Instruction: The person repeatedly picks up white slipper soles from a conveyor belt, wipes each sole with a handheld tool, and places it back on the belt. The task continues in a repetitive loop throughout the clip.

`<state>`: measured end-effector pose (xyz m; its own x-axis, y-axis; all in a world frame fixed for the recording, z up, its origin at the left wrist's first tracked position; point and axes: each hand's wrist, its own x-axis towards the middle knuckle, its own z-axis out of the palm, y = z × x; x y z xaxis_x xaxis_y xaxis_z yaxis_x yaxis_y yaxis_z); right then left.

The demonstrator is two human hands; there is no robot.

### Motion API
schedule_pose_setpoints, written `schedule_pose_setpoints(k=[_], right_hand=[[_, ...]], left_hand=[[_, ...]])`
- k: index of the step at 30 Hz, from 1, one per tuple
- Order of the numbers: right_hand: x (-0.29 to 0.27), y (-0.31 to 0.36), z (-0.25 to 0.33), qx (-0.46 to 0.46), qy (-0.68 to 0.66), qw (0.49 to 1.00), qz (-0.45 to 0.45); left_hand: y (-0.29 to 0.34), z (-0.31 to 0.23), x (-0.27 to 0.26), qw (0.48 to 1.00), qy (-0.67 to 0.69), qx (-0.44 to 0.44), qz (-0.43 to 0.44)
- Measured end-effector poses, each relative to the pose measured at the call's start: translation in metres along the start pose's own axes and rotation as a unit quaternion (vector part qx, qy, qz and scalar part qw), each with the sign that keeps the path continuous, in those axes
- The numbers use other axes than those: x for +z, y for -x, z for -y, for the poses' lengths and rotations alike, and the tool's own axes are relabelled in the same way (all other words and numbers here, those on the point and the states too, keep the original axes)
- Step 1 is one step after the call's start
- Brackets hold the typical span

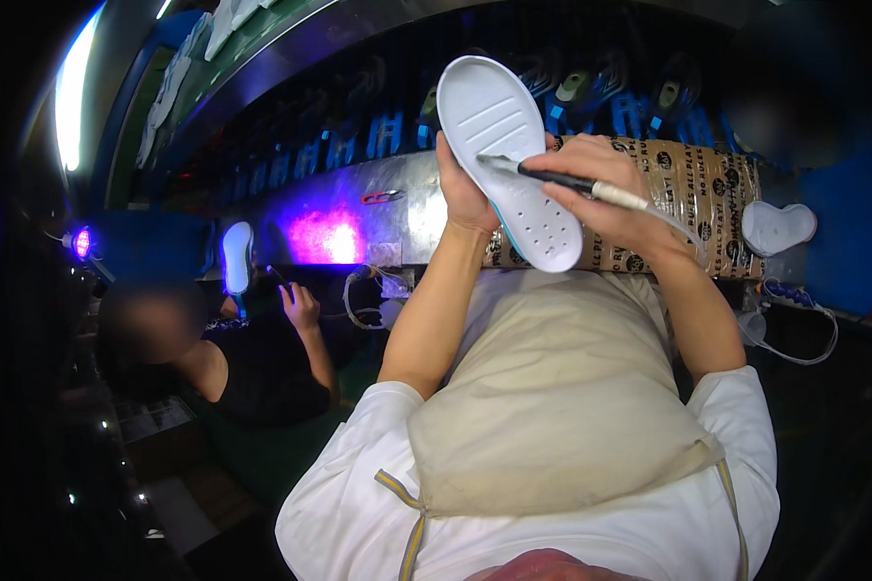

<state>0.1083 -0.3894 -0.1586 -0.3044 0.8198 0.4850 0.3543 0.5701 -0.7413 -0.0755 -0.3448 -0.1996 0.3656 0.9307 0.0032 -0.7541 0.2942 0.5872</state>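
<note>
My left hand (463,192) grips a white shoe sole (477,105) from below and along its left edge, holding it tilted up above the bench. Ridges cross its wider upper part, and small holes dot the lower end. In my right hand (610,194) is a brush (558,178) with a black handle and a pale tube running from its rear end. Its bristles touch the inner face of the sole near the middle. Fingers of the left hand behind the sole are hidden.
Printed brown paper under tape (683,203) covers the bench ahead. Another white sole (775,228) lies at its right. A red-handled tool (382,197) rests left on the metal bench (421,208). Beyond stands a row of blue holders (385,136). A co-worker (271,358) holds a sole at left.
</note>
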Motion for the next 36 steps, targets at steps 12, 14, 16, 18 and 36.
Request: schedule_pose_setpoints(k=[12,14,16,18,36], right_hand=[[-0.006,0.007,0.017,-0.111,-0.094,0.976,0.165],[-0.006,0.008,0.016,-0.066,-0.109,0.986,0.109],[-0.006,0.006,0.02,-0.115,-0.014,0.983,0.142],[-0.012,0.004,0.026,-0.138,-0.02,0.967,0.211],[-0.022,-0.008,0.045,-0.044,0.109,0.976,0.181]], left_hand=[[-0.021,-0.043,0.003,0.989,0.066,0.003,0.136],[-0.023,-0.05,0.009,0.986,0.069,-0.008,0.148],[-0.03,-0.053,0.009,0.984,0.053,-0.022,0.169],[-0.035,-0.059,0.006,0.981,0.011,-0.037,0.189],[-0.064,-0.055,0.064,0.712,-0.657,-0.226,0.103]])
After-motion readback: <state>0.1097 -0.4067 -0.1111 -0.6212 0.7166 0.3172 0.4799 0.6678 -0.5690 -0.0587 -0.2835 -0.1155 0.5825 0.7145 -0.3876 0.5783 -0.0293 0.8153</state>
